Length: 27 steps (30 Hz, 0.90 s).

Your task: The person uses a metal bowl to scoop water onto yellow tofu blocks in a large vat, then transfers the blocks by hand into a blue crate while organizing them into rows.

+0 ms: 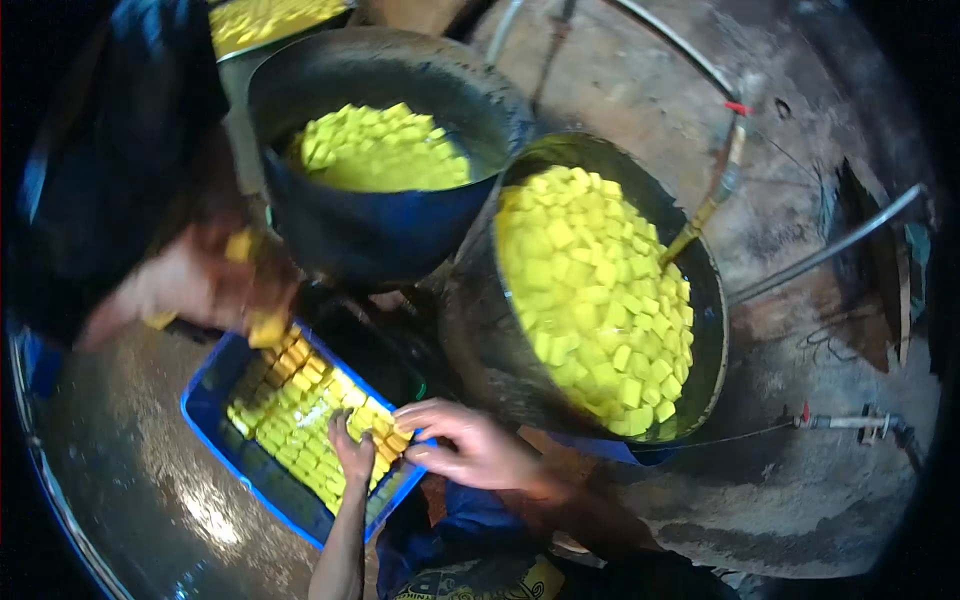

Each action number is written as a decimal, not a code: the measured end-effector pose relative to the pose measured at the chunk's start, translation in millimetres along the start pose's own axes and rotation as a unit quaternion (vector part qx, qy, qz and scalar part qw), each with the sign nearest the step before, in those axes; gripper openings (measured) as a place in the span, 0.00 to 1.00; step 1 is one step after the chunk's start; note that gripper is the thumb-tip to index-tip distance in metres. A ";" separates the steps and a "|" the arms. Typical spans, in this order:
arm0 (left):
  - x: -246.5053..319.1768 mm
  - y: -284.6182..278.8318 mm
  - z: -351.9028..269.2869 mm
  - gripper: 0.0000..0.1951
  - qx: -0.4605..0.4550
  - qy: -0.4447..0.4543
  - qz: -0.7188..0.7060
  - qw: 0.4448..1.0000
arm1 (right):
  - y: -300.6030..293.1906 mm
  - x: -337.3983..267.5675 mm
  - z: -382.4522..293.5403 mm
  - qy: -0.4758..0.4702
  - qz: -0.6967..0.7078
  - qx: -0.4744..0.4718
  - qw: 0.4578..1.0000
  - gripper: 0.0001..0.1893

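Note:
A blue plastic crate (259, 491) holds rows of small yellow blocks (300, 450), which look like tofu, with darker orange-yellow ones along its far and right sides. My left hand (352, 450) rests over the blocks inside, fingers apart. At the crate's right rim, my right hand (469, 442) has its fingertips and thumb around the edge blocks; whether it grips one is unclear. Across from me, a co-worker's blurred hand (217, 277) is above the crate's far corner, with orange-yellow blocks at its fingers.
Two large dark metal pots (360, 232) (480, 337) stand beyond the crate, holding yellow blocks in yellow liquid. A stick or pipe (694, 229) leans into the nearer pot. Another container (277, 26) is at the top left. Pipes with red-handled valves (825, 422) run on the right. The floor (165, 450) looks wet.

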<state>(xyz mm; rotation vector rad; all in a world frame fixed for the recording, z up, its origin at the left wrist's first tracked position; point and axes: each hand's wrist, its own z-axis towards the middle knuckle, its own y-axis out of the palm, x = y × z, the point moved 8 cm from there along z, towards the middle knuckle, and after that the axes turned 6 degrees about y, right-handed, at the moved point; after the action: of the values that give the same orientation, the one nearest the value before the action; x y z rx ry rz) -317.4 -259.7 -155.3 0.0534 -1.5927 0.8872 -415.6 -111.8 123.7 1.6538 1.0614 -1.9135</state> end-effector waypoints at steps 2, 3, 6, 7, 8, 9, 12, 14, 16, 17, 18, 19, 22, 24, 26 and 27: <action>154.3 -11.9 47.6 0.20 0.061 0.105 -0.108 0.987 | -101.5 -36.2 -20.0 0.020 -0.038 0.130 0.991 0.12; 228.2 -26.3 61.3 0.17 0.071 0.197 -0.111 0.971 | -143.3 -30.6 -30.4 0.089 -0.040 0.201 0.975 0.12; 377.0 3.9 89.1 0.14 -0.030 0.359 -0.209 0.909 | -248.5 21.7 -54.0 0.195 -0.147 0.244 0.938 0.14; 414.4 29.4 93.4 0.11 -0.117 0.377 -0.159 0.905 | -265.9 52.3 -60.3 0.218 -0.234 0.173 0.931 0.14; 430.8 67.7 98.8 0.10 -0.183 0.387 -0.094 0.899 | -277.3 85.2 -66.3 0.241 -0.313 0.097 0.913 0.15; 436.2 98.6 100.1 0.09 -0.241 0.389 -0.020 0.889 | -283.4 104.8 -67.0 0.238 -0.304 0.096 0.917 0.15; 412.5 171.0 81.6 0.12 -0.511 0.243 0.356 0.744 | -252.5 131.7 -60.9 0.062 -0.393 -0.025 0.917 0.14; 388.8 203.5 66.3 0.18 -0.538 0.291 0.385 0.691 | -234.2 181.5 -65.0 0.158 -0.426 -0.156 0.877 0.11; 359.0 220.7 60.0 0.11 -0.518 0.321 0.400 0.685 | -229.4 176.1 -56.1 0.172 -0.429 -0.170 0.870 0.10; 353.6 227.8 58.1 0.07 -0.508 0.342 0.401 0.681 | -232.5 172.0 -56.7 0.157 -0.428 -0.160 0.876 0.13; 356.9 232.1 59.5 0.07 -0.508 0.345 0.402 0.679 | -239.6 181.2 -64.1 0.157 -0.428 -0.156 0.876 0.13; 360.4 235.4 61.1 0.07 -0.512 0.343 0.384 0.688 | -248.8 182.0 -68.8 0.096 -0.383 -0.104 0.913 0.16; 347.8 242.4 91.6 0.09 -0.546 0.293 0.362 0.697 | -284.8 151.9 -51.0 0.088 -0.268 -0.092 0.955 0.23; 349.1 243.7 120.1 0.13 -0.598 0.247 0.236 0.725 | -321.8 162.1 -39.6 0.269 -0.169 -0.137 0.938 0.25; 383.8 246.0 149.9 0.18 -0.572 0.267 0.134 0.764 | -368.4 146.9 -16.4 0.198 -0.170 -0.099 0.960 0.19; 407.4 251.0 163.7 0.21 -0.524 0.301 0.149 0.783 | -395.6 152.3 -6.9 0.216 -0.213 -0.063 0.951 0.17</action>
<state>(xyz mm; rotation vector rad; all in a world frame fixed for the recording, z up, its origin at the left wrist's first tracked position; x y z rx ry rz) -680.7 4.0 77.7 -1.1878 -1.2785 0.0844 -729.5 171.1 90.2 1.9383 1.8020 -1.7010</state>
